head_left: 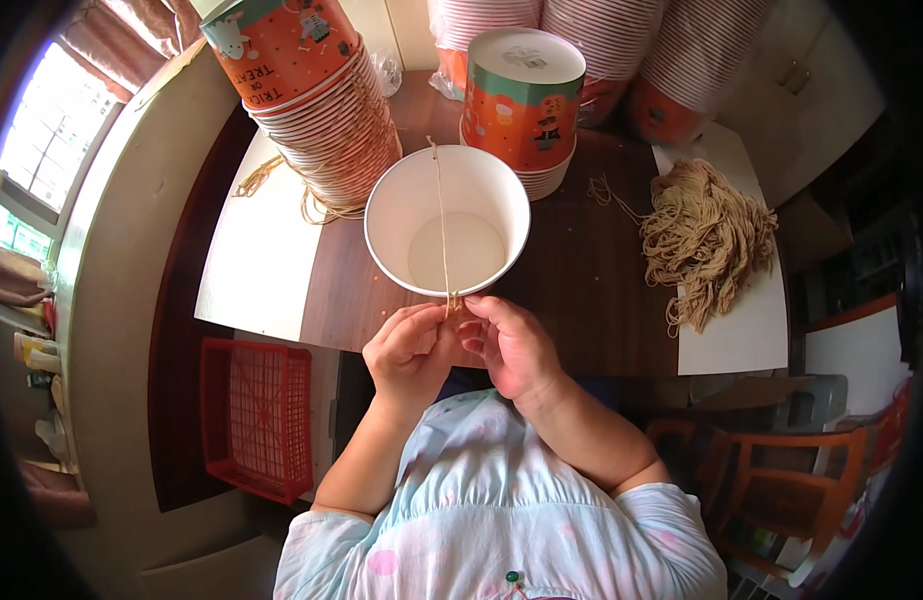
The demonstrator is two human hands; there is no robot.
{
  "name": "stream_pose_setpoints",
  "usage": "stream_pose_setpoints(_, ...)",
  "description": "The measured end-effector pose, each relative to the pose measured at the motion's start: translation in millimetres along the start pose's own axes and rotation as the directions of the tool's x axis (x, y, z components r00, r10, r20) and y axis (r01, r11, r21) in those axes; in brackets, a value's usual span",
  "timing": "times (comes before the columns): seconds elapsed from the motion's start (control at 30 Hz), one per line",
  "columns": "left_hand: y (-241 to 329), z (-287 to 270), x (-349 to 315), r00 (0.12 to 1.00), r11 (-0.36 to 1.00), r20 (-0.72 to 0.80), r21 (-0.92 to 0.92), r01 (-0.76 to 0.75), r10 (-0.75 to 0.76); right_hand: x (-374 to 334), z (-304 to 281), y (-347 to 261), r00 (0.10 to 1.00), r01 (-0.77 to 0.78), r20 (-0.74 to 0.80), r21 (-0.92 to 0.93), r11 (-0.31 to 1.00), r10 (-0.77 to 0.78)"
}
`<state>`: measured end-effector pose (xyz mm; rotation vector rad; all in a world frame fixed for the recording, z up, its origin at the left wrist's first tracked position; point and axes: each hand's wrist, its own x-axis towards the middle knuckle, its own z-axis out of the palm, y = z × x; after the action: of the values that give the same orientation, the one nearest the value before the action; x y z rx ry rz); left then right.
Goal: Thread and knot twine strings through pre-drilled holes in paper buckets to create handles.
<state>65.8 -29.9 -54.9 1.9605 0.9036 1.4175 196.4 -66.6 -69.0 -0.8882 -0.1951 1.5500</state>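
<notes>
A white-lined paper bucket (pixel 401 225) faces me with its mouth tilted my way, at the near part of the table. A thin tan cord (pixel 441 215) runs across its mouth from the far rim to the near rim. At the near rim, my left hand (pixel 411 345) pinches the cord's end, thumb and fingers pressed together. My right hand (pixel 506 345) meets it there, thumb and index finger closed on the same cord, the other fingers curled. The small knot or loop between the fingertips is partly hidden.
On the brown table (pixel 581 270) stand a tall stack of nested buckets (pixel 326 130) at left and an upturned orange bucket (pixel 521 110) behind. More wrapped stacks (pixel 601 50) fill the back. A tan cord heap (pixel 706 240) lies right. A red plastic crate (pixel 256 415) sits below left, a wooden chair (pixel 791 480) below right.
</notes>
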Motion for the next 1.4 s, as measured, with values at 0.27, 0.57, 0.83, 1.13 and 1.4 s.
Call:
stream_pose_setpoints(0.27,-4,-9,-1,0.993,0.993,0.055,-0.044,0.109,-0.107,2,4,0,0.997,-0.072,0.037,-0.036,0.997,0.074)
stream_pose_setpoints(0.57,0,-20,6,0.968,0.980,0.163,-0.036,0.198,-0.189,6,10,5,0.992,-0.062,0.112,0.012,0.998,0.060)
stream_pose_setpoints(0.83,-14,-25,6,0.953,0.958,0.110,-0.014,0.287,-0.284,6,7,-11,0.997,0.053,0.063,-0.119,0.991,-0.046)
stream_pose_setpoints(1.13,-2,-24,10,0.840,0.675,0.356,-0.501,0.542,-0.411,6,16,-10,0.899,0.423,0.140,-0.525,0.738,-0.416)
stream_pose_setpoints(1.4,5,-32,25,0.969,0.975,0.220,-0.166,0.146,-0.107,-19,13,-32,0.408,0.639,0.572,-0.736,-0.225,-0.711)
